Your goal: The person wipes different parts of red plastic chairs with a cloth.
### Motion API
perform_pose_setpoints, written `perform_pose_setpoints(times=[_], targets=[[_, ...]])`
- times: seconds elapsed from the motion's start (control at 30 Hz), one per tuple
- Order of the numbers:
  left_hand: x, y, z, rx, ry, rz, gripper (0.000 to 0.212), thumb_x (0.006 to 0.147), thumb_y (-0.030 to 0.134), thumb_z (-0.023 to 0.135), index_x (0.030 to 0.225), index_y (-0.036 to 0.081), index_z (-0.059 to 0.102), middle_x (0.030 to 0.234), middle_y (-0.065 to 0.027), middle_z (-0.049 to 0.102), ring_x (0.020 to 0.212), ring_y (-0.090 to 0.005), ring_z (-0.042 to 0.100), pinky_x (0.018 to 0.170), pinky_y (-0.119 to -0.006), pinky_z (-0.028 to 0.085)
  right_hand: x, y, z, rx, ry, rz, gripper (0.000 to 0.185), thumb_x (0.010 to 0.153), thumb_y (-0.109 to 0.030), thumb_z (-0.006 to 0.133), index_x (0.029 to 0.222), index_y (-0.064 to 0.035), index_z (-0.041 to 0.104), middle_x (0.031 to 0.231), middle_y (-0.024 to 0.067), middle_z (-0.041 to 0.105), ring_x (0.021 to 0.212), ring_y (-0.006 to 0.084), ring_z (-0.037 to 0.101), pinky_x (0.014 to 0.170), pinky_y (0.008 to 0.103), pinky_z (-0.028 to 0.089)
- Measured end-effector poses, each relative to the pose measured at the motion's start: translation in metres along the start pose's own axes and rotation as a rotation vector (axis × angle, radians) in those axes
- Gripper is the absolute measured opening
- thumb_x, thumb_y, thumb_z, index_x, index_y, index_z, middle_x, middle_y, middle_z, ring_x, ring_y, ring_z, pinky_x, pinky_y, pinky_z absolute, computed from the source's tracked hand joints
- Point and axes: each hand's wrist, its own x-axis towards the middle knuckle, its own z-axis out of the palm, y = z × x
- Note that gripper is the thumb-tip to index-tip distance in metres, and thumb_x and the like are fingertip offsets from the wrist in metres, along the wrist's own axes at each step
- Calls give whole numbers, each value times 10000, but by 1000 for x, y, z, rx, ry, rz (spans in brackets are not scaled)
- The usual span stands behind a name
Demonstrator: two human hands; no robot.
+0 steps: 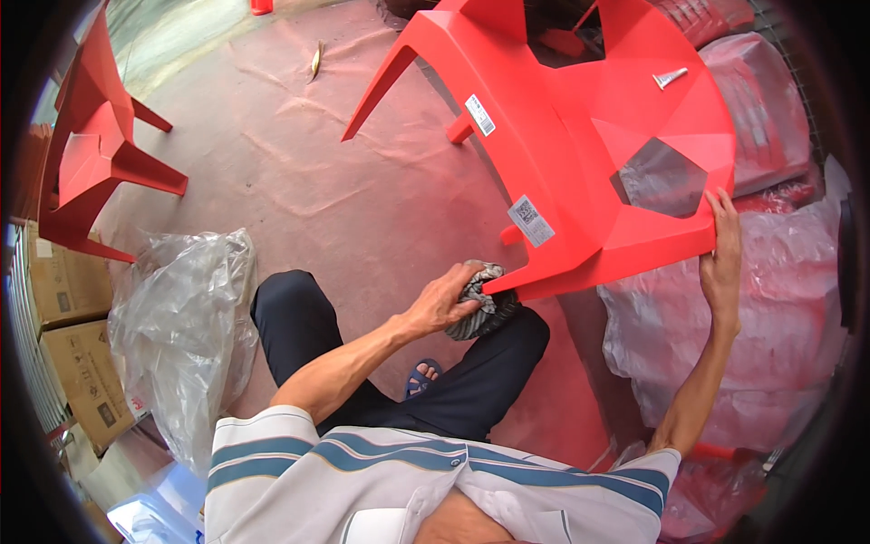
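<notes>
A red plastic chair [567, 149] with angular facets lies tipped over in front of me, its legs pointing to the left. My left hand [445, 299] grips a crumpled, dark striped cloth [484, 299] around the tip of the chair's nearest leg. On the right, my right hand [722, 224] clasps the outer edge of the chair beside a polygonal opening. Two stickers, a white label [480, 115] and a silver label [531, 222] with a printed code, are stuck along the chair's edge. A small tube [670, 78] rests on the chair's upper surface.
Another red chair [102, 156] stands at the left. Below it are a clear plastic bag [190, 326] and cardboard boxes [85, 374]. Plastic-wrapped red items [741, 306] are stacked on the right. A small yellowish object [317, 61] lies on the reddish floor covering [292, 170].
</notes>
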Motion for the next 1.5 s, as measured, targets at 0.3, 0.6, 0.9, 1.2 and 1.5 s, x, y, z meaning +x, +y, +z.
perform_pose_setpoints(times=[0.3, 0.6, 0.9, 1.2, 1.5], targets=[[40, 0, 69, 22, 9, 63, 562, 915, 156, 719, 1431, 97, 507, 1329, -212, 593, 1249, -447, 592, 1022, -499, 506, 28, -134, 73, 287, -159, 96, 789, 949, -335, 777, 1578, -6, 435, 1595, 311, 439, 1518, 432, 402, 1225, 496, 363], [92, -3, 62, 51, -155, 134, 625, 907, 175, 742, 1481, 94, 509, 1349, -226, 628, 1255, -434, 617, 1027, -498, 520, 66, -93, 133, -84, -172, 337, 770, 827, -321, 871, 1455, -41, 524, 1261, 220, 686, 1045, 456, 721, 841, 525, 603], [194, 67, -85, -115, 615, 206, 483, 944, 15, 678, 1386, 6, 482, 1068, -95, 686, 908, -168, 699, 796, -335, 588, 69, -82, 139, -91, -35, 341, 687, 756, -306, 866, 1354, -69, 624, 1189, 135, 728, 939, 390, 752, 768, 492, 610], [281, 102, -72, 797, 781, 761, 623, 803, 283, 836, 1397, 266, 647, 1441, -126, 541, 1219, -342, 548, 979, -469, 477, 57, -91, 144, -81, -4, 330, 674, 759, -296, 832, 1372, -97, 633, 1271, 111, 741, 994, 362, 754, 813, 469, 608], [324, 94, -158, 810, 983, 625, 436, 910, 261, 808, 1315, 167, 678, 1183, -138, 666, 1016, -370, 635, 838, -450, 561, 59, -93, 146, -122, 83, 230, 666, 738, -298, 859, 1334, -86, 649, 1167, 94, 769, 889, 321, 770, 717, 426, 609]])
